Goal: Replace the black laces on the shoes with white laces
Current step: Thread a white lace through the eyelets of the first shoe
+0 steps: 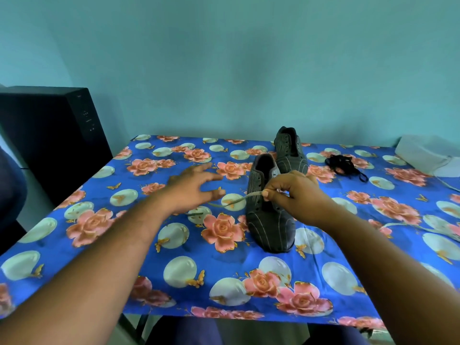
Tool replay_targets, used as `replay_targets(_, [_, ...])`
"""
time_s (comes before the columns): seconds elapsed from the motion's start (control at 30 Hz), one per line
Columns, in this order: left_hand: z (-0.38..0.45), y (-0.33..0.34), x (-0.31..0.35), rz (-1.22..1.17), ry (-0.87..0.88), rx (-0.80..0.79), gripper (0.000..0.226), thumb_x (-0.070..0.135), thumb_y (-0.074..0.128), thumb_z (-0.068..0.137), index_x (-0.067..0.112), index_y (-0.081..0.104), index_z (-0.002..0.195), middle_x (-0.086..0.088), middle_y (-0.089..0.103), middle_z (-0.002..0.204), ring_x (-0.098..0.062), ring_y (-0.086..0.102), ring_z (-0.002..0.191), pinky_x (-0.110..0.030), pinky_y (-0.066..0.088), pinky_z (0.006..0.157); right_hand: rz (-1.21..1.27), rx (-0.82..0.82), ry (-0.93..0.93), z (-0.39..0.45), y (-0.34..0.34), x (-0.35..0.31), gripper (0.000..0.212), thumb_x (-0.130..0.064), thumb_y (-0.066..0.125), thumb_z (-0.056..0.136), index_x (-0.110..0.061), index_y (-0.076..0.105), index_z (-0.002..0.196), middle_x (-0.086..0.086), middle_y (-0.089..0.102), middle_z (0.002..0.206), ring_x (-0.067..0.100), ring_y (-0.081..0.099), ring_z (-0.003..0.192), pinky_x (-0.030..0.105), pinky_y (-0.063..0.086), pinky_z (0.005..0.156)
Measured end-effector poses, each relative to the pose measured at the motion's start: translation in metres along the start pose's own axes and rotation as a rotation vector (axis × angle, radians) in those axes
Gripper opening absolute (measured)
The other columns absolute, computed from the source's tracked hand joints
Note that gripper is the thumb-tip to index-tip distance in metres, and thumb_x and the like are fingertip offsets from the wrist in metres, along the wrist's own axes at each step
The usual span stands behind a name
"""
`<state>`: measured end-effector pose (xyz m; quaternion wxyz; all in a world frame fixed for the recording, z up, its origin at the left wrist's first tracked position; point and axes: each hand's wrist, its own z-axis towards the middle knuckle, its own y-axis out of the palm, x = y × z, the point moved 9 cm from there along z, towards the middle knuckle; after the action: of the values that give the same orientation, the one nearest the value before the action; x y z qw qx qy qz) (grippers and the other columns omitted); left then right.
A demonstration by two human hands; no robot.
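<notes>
The bench [99,245] wears a blue cloth printed with pink roses and pale globes, and it carries everything else. Left of the bench stands a tall black box [49,135]. At the bench's far right corner lies a white object [428,155], too blurred to name.

The near shoe [270,210], dark grey with thin pale stripes, sits about mid-bench with its toe towards the person. The far shoe [290,149] stands just behind it, slightly to the right, and shows bare eyelets. Right of the far shoe, apart from it, the black laces [344,165] lie in a loose heap on the cloth.

The right hand [296,195] is over the near shoe's eyelet rows, its thumb and forefinger pinching a white lace [239,199] that trails leftwards off the shoe onto the cloth. The left hand [194,188] hovers left of the near shoe, fingers spread and straight, gripping nothing; the lace's free end lies just below it. Another pale lace [423,227] runs along the cloth well right of the near shoe.
</notes>
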<state>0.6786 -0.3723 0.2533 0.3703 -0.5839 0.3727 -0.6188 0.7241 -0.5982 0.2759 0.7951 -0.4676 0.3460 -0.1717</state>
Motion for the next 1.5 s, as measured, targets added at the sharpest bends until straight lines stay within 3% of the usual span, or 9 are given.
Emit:
replay_targets(0.17, [0.005, 0.016, 0.065, -0.106, 0.219, 0.085, 0.026, 0.055, 0.063, 0.092, 0.038, 0.072, 0.109, 0.01, 0.038, 0.158, -0.015, 0.029, 0.149, -0.058, 0.029, 0.115, 0.0, 0.04, -0.074, 0.003, 0.0, -0.021, 0.018, -0.046, 0.06, 0.098, -0.035, 0.07, 0.088, -0.012, 0.059, 0.094, 0.014, 0.051, 0.103, 0.041, 0.03, 0.087])
replay_targets(0.43, [-0.003, -0.003, 0.046, -0.063, 0.176, 0.152, 0.009, 0.046, 0.069, 0.092, 0.039, 0.073, 0.088, 0.022, 0.048, 0.133, -0.001, 0.037, 0.126, -0.041, 0.025, 0.106, -0.038, 0.03, -0.013, -0.012, -0.008, -0.002, 0.014, -0.05, 0.057, 0.097, -0.048, 0.066, 0.087, -0.015, 0.056, 0.103, 0.018, 0.048, 0.109, 0.042, 0.031, 0.094])
replay_targets(0.53, [-0.009, -0.01, -0.001, -0.084, 0.073, 0.118, 0.014, 0.06, 0.069, 0.085, 0.048, 0.07, 0.079, 0.027, 0.046, 0.129, -0.009, 0.052, 0.113, -0.054, 0.041, 0.102, -0.025, 0.024, 0.058, -0.022, -0.018, 0.022, 0.017, -0.064, 0.048, 0.092, -0.057, 0.057, 0.079, -0.021, 0.052, 0.101, 0.016, 0.049, 0.109, 0.047, 0.032, 0.098])
replay_targets(0.67, [-0.019, -0.016, -0.039, -0.211, -0.058, 0.104, 0.018, 0.059, 0.072, 0.082, 0.041, 0.076, 0.081, 0.02, 0.045, 0.137, -0.017, 0.066, 0.102, -0.045, 0.059, 0.081, -0.044, 0.014, 0.107, -0.026, -0.024, 0.037, 0.014, -0.055, 0.054, 0.095, -0.051, 0.064, 0.086, -0.022, 0.05, 0.106, 0.018, 0.049, 0.116, 0.051, 0.029, 0.104])
replay_targets(0.77, [-0.015, -0.01, -0.028, -0.027, -0.064, 0.052, 0.003, 0.063, 0.065, 0.085, 0.066, 0.066, 0.086, 0.016, 0.037, 0.156, -0.017, 0.048, 0.135, -0.057, 0.042, 0.106, -0.016, 0.007, 0.075, -0.02, -0.021, 0.025, 0.02, -0.049, 0.057, 0.097, -0.053, 0.059, 0.078, -0.022, 0.05, 0.105, 0.017, 0.048, 0.113, 0.048, 0.03, 0.103])
replay_targets(0.9, [-0.009, 0.0, 0.031, 0.015, 0.089, 0.08, 0.053, 0.068, 0.053, 0.089, 0.05, 0.053, 0.139, 0.015, 0.019, 0.166, -0.012, 0.015, 0.154, -0.054, 0.017, 0.12, 0.044, 0.002, 0.029, -0.012, -0.013, 0.006, 0.02, -0.051, 0.058, 0.096, -0.053, 0.061, 0.076, -0.022, 0.051, 0.101, 0.014, 0.046, 0.109, 0.045, 0.032, 0.099])
replay_targets(1.2, [-0.001, 0.001, 0.067, -0.227, 0.286, 0.166, 0.011, 0.041, 0.075, 0.088, 0.03, 0.073, 0.086, 0.024, 0.049, 0.127, -0.005, 0.046, 0.128, -0.049, 0.039, 0.109, -0.024, -0.018, -0.036, -0.003, -0.006, -0.025, 0.017, -0.05, 0.058, 0.097, -0.044, 0.069, 0.085, -0.019, 0.051, 0.107, 0.013, 0.042, 0.113, 0.041, 0.028, 0.095])
replay_targets(1.4, [-0.005, -0.019, -0.002, -0.16, 0.127, 0.173, 0.031, 0.075, 0.063, 0.073, 0.047, 0.066, 0.088, 0.033, 0.045, 0.125, -0.005, 0.043, 0.127, -0.052, 0.038, 0.108, -0.133, -0.055, 0.013, -0.014, -0.024, 0.011, 0.022, -0.06, 0.053, 0.096, -0.048, 0.066, 0.085, -0.019, 0.052, 0.11, 0.016, 0.045, 0.114, 0.042, 0.029, 0.097])
replay_targets(1.5, [-0.01, -0.028, -0.034, -0.149, 0.043, 0.2, 0.012, 0.055, 0.075, 0.082, 0.045, 0.069, 0.086, 0.026, 0.05, 0.121, -0.011, 0.051, 0.117, -0.052, 0.044, 0.102, -0.045, -0.065, 0.055, -0.02, -0.031, 0.03, 0.017, -0.051, 0.056, 0.097, -0.046, 0.065, 0.084, -0.02, 0.053, 0.107, 0.014, 0.048, 0.11, 0.041, 0.032, 0.095])
